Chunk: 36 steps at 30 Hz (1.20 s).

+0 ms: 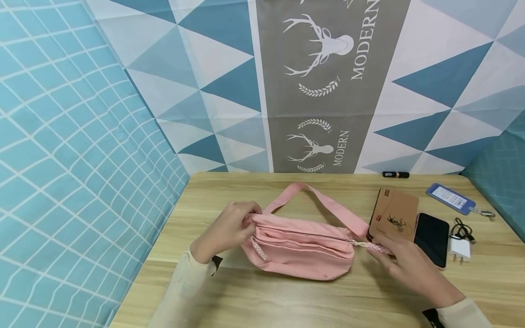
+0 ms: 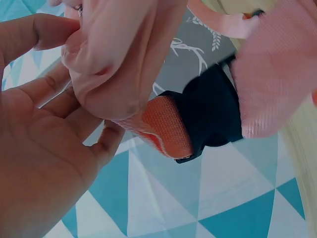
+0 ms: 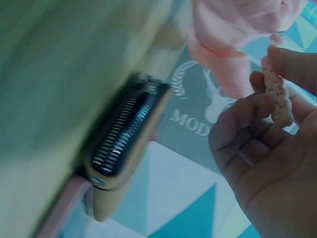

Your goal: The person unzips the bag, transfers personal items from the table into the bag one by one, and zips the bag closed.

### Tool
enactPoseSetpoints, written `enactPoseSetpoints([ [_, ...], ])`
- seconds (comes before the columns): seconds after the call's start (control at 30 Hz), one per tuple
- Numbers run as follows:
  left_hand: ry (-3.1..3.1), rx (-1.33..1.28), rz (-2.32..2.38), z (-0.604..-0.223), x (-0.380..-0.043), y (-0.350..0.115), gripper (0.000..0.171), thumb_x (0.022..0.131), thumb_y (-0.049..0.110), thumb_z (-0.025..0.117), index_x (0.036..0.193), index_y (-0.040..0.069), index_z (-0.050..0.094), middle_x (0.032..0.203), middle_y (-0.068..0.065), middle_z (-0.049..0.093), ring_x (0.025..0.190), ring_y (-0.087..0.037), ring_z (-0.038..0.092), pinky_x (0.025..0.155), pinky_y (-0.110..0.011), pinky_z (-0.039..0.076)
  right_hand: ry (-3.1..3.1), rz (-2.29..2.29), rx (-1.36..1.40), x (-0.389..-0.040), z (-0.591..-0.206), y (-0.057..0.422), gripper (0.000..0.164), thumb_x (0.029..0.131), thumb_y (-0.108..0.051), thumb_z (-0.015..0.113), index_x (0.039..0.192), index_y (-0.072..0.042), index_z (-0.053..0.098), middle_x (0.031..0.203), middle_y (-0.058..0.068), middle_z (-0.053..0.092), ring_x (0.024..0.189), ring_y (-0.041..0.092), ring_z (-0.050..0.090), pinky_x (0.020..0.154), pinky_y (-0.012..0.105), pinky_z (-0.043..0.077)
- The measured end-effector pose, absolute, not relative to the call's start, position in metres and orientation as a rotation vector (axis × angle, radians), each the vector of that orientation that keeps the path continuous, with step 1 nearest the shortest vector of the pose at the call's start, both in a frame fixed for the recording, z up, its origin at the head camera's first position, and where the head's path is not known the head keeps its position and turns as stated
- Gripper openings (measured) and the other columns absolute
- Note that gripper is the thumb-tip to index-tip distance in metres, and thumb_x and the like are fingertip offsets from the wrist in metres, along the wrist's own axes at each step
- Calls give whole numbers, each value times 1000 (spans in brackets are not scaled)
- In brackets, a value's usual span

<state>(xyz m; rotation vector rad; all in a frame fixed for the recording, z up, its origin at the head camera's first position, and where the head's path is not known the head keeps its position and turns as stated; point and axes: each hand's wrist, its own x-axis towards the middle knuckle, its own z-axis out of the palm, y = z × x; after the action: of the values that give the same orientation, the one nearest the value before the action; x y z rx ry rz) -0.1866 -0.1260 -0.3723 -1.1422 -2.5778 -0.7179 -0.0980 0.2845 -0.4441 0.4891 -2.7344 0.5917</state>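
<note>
A pink waist bag [image 1: 303, 266] lies on the wooden table in front of me, its strap [image 1: 332, 207] looping up behind it. My left hand [image 1: 229, 228] grips the bag's upper left corner, the thumb pressing the fabric in the left wrist view. Just beyond those fingers, a black buckle [image 2: 210, 109] joins the strap. At the bag's right end, my right hand [image 1: 406, 259] pinches a braided zipper pull [image 3: 276, 94], drawn out sideways from the zipper. A second braided pull [image 1: 259, 249] hangs on the bag's front left.
Close by the right hand lie a brown zip wallet [image 1: 395, 205] and a black phone [image 1: 431, 239]. Farther right are a white charger plug [image 1: 460, 249], a coiled black cable [image 1: 461, 230] and a blue card holder [image 1: 451, 198]. A small black tube [image 1: 395, 174] sits at the back edge.
</note>
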Motion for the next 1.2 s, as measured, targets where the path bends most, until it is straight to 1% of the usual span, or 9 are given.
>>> enactPoseSetpoints([
  [0.07,-2593,-1149,-701,-373,-188,-126,27,74,-4,63,95,13,65,74,10,53,64,-9,45,64,-30,40,-2745,605,467,-99,-448,287,22,93,-31,71,108,-14,71,101,6,71,80,21,70,63,44,54],
  [0.17,-2628,-1168,-645,-376,-188,-125,25,76,-2,63,95,13,63,73,10,52,66,-9,46,74,-32,43,-2725,561,477,-101,-451,288,18,91,-31,73,102,-16,71,95,3,69,77,18,67,61,41,52],
  [0.33,-2629,-1139,-589,-378,-184,-122,16,83,5,69,94,14,64,72,12,55,65,-9,48,81,-37,43,-2642,440,520,-101,-453,283,15,85,-25,79,93,-15,70,90,2,67,79,22,65,66,48,52],
  [0.53,-2555,-1119,-523,-376,-180,-117,13,87,12,74,96,14,65,79,8,64,72,-11,59,80,-37,44,-2509,378,614,-96,-445,262,27,90,-26,71,109,-7,70,106,11,65,99,32,59,81,56,45],
  [0.6,-2531,-1121,-474,-377,-178,-114,13,87,13,74,97,13,65,81,7,65,72,-11,60,79,-37,45,-2473,400,684,-94,-440,249,32,97,-31,62,115,-6,67,114,12,62,106,32,55,87,56,43],
  [0.73,-2509,-1133,-400,-378,-173,-109,14,88,13,73,97,13,64,80,8,64,68,-9,56,78,-36,45,-2411,431,861,-92,-433,219,35,100,-31,55,124,-6,63,121,9,59,112,28,54,93,52,43],
  [0.83,-2506,-1142,-363,-379,-169,-106,13,87,11,71,97,13,63,79,9,62,66,-7,54,80,-36,46,-2405,406,933,-92,-432,197,38,92,-24,65,126,-7,62,121,9,59,113,27,55,93,50,46],
  [0.97,-2527,-1153,-296,-380,-166,-104,16,85,7,69,96,14,60,75,9,60,64,-7,51,81,-37,46,-2476,333,902,-95,-437,177,47,85,-23,74,127,-6,61,112,8,58,101,25,54,87,46,49],
  [1.2,-2558,-1201,-240,-384,-161,-102,18,81,6,69,88,15,55,73,10,53,63,-7,45,77,-38,46,-2574,125,838,-96,-451,156,34,78,-5,72,109,-6,59,103,11,54,95,30,52,81,46,48],
])
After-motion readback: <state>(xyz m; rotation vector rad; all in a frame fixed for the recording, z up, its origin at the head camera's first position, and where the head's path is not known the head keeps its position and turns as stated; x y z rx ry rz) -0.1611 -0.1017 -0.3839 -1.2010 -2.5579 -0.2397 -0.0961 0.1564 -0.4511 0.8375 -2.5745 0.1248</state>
